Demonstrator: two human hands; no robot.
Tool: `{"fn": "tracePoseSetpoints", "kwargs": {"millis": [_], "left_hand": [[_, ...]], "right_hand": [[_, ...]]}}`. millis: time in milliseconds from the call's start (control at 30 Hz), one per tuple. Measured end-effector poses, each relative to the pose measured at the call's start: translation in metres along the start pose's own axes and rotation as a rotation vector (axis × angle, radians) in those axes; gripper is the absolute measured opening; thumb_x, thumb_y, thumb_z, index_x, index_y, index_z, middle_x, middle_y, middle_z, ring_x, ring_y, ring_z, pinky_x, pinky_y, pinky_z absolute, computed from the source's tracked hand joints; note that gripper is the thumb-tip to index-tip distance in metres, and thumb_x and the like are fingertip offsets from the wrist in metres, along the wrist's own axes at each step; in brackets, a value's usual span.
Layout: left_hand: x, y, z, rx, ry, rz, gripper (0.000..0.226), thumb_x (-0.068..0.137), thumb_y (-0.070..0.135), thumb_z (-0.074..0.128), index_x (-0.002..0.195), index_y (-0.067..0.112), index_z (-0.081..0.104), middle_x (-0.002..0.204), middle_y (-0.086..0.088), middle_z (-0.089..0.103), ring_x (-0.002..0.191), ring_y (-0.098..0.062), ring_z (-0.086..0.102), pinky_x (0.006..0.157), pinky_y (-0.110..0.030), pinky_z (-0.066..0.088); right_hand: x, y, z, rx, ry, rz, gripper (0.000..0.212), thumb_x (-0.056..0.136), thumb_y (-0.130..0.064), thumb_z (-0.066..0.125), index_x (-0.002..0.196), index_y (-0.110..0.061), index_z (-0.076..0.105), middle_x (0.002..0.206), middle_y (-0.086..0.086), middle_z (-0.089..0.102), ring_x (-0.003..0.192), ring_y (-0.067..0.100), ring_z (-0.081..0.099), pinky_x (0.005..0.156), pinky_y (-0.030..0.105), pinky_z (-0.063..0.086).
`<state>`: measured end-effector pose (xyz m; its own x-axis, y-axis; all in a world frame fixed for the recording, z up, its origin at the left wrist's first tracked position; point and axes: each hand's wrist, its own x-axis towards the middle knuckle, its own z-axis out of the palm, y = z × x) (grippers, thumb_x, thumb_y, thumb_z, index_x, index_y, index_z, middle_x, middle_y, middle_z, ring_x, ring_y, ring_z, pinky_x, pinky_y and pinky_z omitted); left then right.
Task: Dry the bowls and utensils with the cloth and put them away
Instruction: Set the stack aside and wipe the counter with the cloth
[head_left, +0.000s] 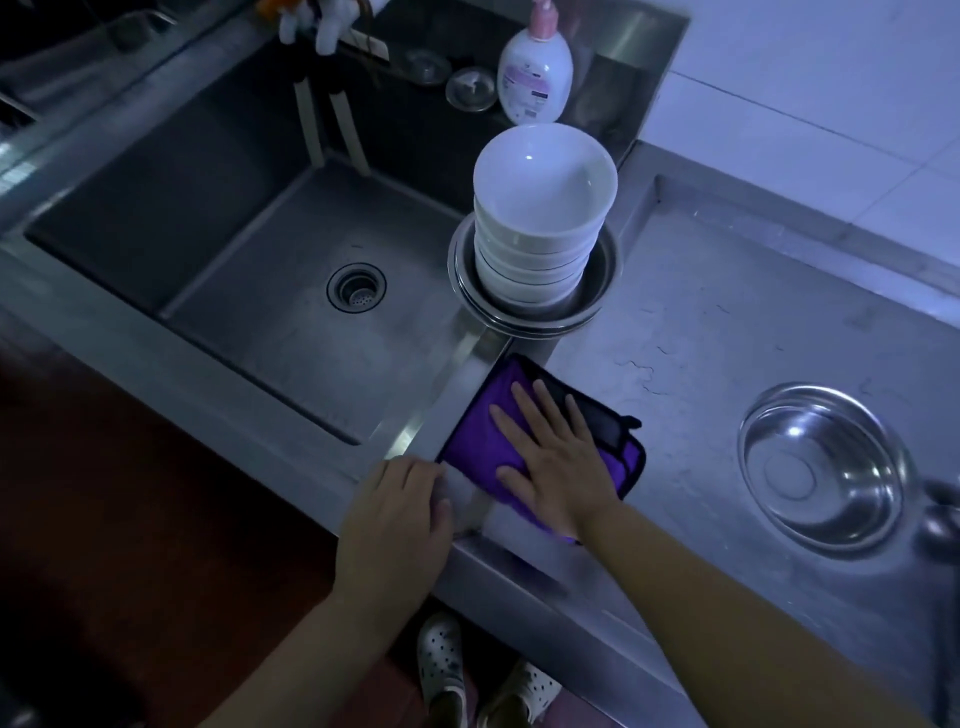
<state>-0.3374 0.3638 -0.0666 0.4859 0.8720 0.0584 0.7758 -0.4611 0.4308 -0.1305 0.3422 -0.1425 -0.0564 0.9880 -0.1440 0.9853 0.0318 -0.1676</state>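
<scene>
Two hands are at the counter's front edge, beside the sink (270, 270). Right of the sink's near corner, my left hand (395, 519) rests on the steel rim, fingers relaxed and holding nothing. Further right, my right hand (550, 457) presses flat, fingers spread, on the purple cloth (478, 436), which lies on the counter. Behind the cloth, at the sink's right rim, white bowls (540, 208) stand stacked inside steel basins (597, 291). Far right of the sink sits one steel bowl (826, 467).
</scene>
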Motion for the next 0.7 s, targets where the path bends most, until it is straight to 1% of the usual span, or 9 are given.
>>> {"fn": "tracePoseSetpoints", "kwargs": {"millis": [67, 167, 233, 333, 433, 467, 533, 633, 700], "left_hand": [[0.005, -0.002, -0.001, -0.021, -0.022, -0.003, 0.020, 0.073, 0.007, 0.071, 0.093, 0.006, 0.066, 0.092, -0.008, 0.065, 0.086, -0.027, 0.062, 0.073, -0.038, 0.054], [0.010, -0.006, -0.003, -0.051, -0.020, 0.013, 0.021, 0.071, 0.002, 0.073, 0.090, 0.006, 0.066, 0.091, -0.007, 0.065, 0.085, -0.028, 0.061, 0.074, -0.039, 0.052], [0.013, -0.011, -0.004, -0.064, -0.006, 0.011, 0.022, 0.069, -0.002, 0.074, 0.088, 0.006, 0.065, 0.088, -0.007, 0.064, 0.084, -0.028, 0.060, 0.072, -0.038, 0.050], [0.015, -0.021, -0.006, -0.066, -0.006, -0.016, 0.020, 0.071, -0.003, 0.071, 0.087, 0.007, 0.065, 0.087, -0.007, 0.064, 0.083, -0.027, 0.058, 0.071, -0.035, 0.049], [0.015, -0.029, -0.009, -0.078, -0.005, -0.034, 0.021, 0.071, -0.004, 0.069, 0.090, 0.006, 0.065, 0.090, -0.008, 0.066, 0.085, -0.028, 0.058, 0.074, -0.034, 0.046], [0.016, -0.030, -0.009, -0.081, -0.001, -0.030, 0.022, 0.070, -0.004, 0.070, 0.090, 0.006, 0.065, 0.090, -0.009, 0.066, 0.085, -0.028, 0.058, 0.074, -0.035, 0.046], [0.016, -0.030, -0.010, -0.083, 0.000, -0.022, 0.023, 0.069, -0.004, 0.070, 0.089, 0.005, 0.065, 0.089, -0.009, 0.066, 0.084, -0.028, 0.058, 0.073, -0.035, 0.046], [0.017, -0.028, -0.013, -0.097, -0.012, -0.012, 0.024, 0.067, -0.006, 0.070, 0.087, 0.005, 0.065, 0.086, -0.009, 0.065, 0.082, -0.029, 0.058, 0.070, -0.036, 0.048], [0.019, -0.025, -0.015, -0.105, -0.043, -0.008, 0.024, 0.067, -0.006, 0.071, 0.087, 0.006, 0.065, 0.086, -0.009, 0.065, 0.082, -0.029, 0.058, 0.069, -0.038, 0.050]], "right_hand": [[0.009, 0.014, -0.002, -0.016, 0.020, 0.066, 0.063, 0.093, -0.058, 0.020, 0.148, -0.030, 0.005, 0.158, 0.003, 0.005, 0.146, 0.026, -0.004, 0.118, 0.051, 0.010], [0.020, 0.034, -0.005, -0.075, 0.001, 0.164, 0.065, 0.092, -0.059, 0.011, 0.147, -0.028, -0.004, 0.158, 0.002, -0.006, 0.145, 0.022, -0.012, 0.119, 0.047, 0.002], [0.022, 0.040, -0.005, -0.104, -0.015, 0.221, 0.066, 0.091, -0.060, 0.005, 0.145, -0.027, -0.011, 0.159, 0.003, -0.008, 0.145, 0.021, -0.014, 0.119, 0.044, -0.003], [0.016, 0.024, -0.001, -0.116, -0.034, 0.327, 0.067, 0.091, -0.057, 0.002, 0.146, -0.023, -0.015, 0.160, 0.007, -0.006, 0.146, 0.026, -0.010, 0.117, 0.047, -0.004], [-0.004, -0.012, 0.006, -0.054, -0.056, 0.435, 0.070, 0.092, -0.053, 0.003, 0.150, -0.015, -0.008, 0.160, 0.011, -0.003, 0.146, 0.031, -0.010, 0.116, 0.052, -0.005], [-0.012, -0.026, 0.008, -0.034, -0.075, 0.442, 0.071, 0.092, -0.052, 0.003, 0.150, -0.014, -0.008, 0.159, 0.012, -0.006, 0.145, 0.032, -0.012, 0.115, 0.053, -0.006], [-0.029, -0.052, 0.014, 0.006, -0.125, 0.423, 0.071, 0.091, -0.053, 0.003, 0.147, -0.013, -0.016, 0.156, 0.011, -0.020, 0.143, 0.031, -0.023, 0.115, 0.053, -0.012], [-0.051, -0.073, 0.014, 0.114, -0.210, 0.359, 0.069, 0.093, -0.053, 0.009, 0.140, -0.019, -0.028, 0.149, 0.006, -0.036, 0.134, 0.024, -0.041, 0.111, 0.047, -0.024], [-0.066, -0.075, 0.011, 0.177, -0.266, 0.271, 0.065, 0.095, -0.053, 0.011, 0.140, -0.025, -0.027, 0.147, 0.001, -0.039, 0.133, 0.020, -0.042, 0.108, 0.042, -0.030]]}}
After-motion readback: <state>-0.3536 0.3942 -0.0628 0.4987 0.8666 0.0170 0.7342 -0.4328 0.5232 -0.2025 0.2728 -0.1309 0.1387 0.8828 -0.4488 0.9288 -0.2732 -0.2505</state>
